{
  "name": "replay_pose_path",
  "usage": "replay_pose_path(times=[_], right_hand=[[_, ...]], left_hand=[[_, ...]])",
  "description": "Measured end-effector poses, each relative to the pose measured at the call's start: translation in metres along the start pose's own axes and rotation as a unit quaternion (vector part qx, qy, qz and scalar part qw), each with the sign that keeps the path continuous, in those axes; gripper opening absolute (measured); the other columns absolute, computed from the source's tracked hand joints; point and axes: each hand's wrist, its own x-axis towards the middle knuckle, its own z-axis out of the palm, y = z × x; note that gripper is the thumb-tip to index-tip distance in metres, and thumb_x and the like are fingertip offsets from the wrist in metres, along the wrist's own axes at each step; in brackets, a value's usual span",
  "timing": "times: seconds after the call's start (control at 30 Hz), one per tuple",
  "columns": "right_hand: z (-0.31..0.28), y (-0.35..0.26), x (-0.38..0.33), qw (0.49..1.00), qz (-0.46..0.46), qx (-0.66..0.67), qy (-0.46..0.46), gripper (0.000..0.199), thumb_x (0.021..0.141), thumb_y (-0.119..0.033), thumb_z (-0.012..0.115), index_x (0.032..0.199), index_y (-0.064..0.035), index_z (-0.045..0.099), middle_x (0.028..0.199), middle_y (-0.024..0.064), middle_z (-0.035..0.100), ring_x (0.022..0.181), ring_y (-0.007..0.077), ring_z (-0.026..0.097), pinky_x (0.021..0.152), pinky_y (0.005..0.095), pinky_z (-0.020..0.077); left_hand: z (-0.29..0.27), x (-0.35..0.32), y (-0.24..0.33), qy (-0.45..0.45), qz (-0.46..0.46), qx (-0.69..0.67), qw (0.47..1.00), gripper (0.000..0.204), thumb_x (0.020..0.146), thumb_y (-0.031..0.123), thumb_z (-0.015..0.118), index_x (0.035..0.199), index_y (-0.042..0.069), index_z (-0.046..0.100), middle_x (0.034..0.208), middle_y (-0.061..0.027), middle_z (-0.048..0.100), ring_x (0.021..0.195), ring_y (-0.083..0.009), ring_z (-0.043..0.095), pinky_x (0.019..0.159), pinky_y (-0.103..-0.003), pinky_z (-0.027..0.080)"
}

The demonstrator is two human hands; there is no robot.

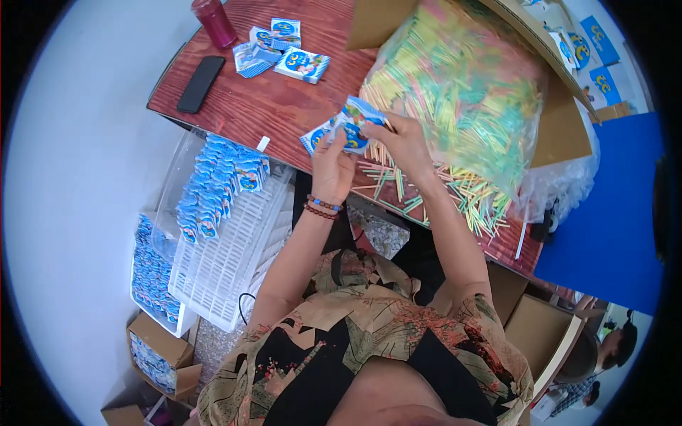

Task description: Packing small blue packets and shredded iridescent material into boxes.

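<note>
Both my hands are raised over the near edge of the red wooden table point(284, 117). My left hand point(332, 170), with beaded bracelets at its wrist, is closed on a small blue-and-white packet point(316, 135). Next to it my right hand point(406, 145) pinches another blue-and-white packet point(364, 110) between thumb and fingers. The two packets overlap, and fingers hide part of them. Just beyond lie several similar packets point(302, 64). Thin pastel sticks point(398, 181) are scattered beneath my right forearm, spilling from a large clear bag point(462, 85) in a cardboard box.
A black phone point(201, 84) and a red-pink jar point(214, 23) sit at the table's far left. Below the left edge, a white plastic basket point(227, 266) holds rows of packets. A blue panel point(604, 213) stands at right, with people beyond it. An open carton point(160, 355) is lower left.
</note>
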Motion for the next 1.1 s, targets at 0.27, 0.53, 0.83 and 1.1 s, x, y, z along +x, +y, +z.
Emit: replay_pose_path(times=[0.27, 0.53, 0.83, 1.1], right_hand=[[0.067, 0.024, 0.147, 0.999, 0.031, -0.018, -0.024, 0.027, 0.083, -0.028, 0.064, 0.087, -0.0015, 0.070, 0.078, 0.0102, 0.069, 0.073, 0.0165, 0.064, 0.067, 0.0333, 0.0467], [0.084, 0.057, 0.186, 0.980, 0.046, -0.191, 0.021, 0.035, 0.079, -0.035, 0.065, 0.095, -0.0039, 0.067, 0.083, 0.0151, 0.069, 0.086, 0.0296, 0.066, 0.079, 0.0418, 0.0480], [0.046, 0.054, 0.116, 0.967, -0.019, -0.253, 0.001, 0.035, 0.077, -0.029, 0.068, 0.099, -0.0028, 0.063, 0.090, 0.0142, 0.068, 0.084, 0.0266, 0.066, 0.074, 0.0363, 0.0483], [0.039, 0.033, 0.085, 0.932, -0.034, -0.357, -0.049, 0.029, 0.077, -0.034, 0.065, 0.091, -0.0077, 0.067, 0.090, 0.0131, 0.067, 0.088, 0.0302, 0.064, 0.075, 0.0427, 0.0477]], left_hand=[[-0.039, 0.035, 0.074, 0.157, 0.340, 0.427, 0.823, 0.029, 0.088, 0.017, 0.065, 0.112, 0.002, 0.059, 0.105, -0.0061, 0.063, 0.094, -0.0178, 0.059, 0.080, -0.032, 0.049], [-0.034, 0.017, 0.066, 0.093, 0.251, 0.874, 0.407, 0.041, 0.068, 0.032, 0.078, 0.098, 0.010, 0.059, 0.101, -0.0076, 0.055, 0.104, -0.0301, 0.045, 0.086, -0.048, 0.028], [-0.044, 0.026, 0.062, 0.070, 0.260, 0.871, 0.411, 0.030, 0.069, 0.023, 0.078, 0.088, 0.011, 0.058, 0.094, -0.0064, 0.055, 0.097, -0.0276, 0.049, 0.082, -0.045, 0.029], [-0.050, 0.034, 0.064, 0.008, 0.326, 0.833, 0.446, 0.019, 0.076, 0.022, 0.072, 0.086, 0.010, 0.062, 0.089, -0.0044, 0.062, 0.094, -0.0222, 0.053, 0.084, -0.042, 0.030]])
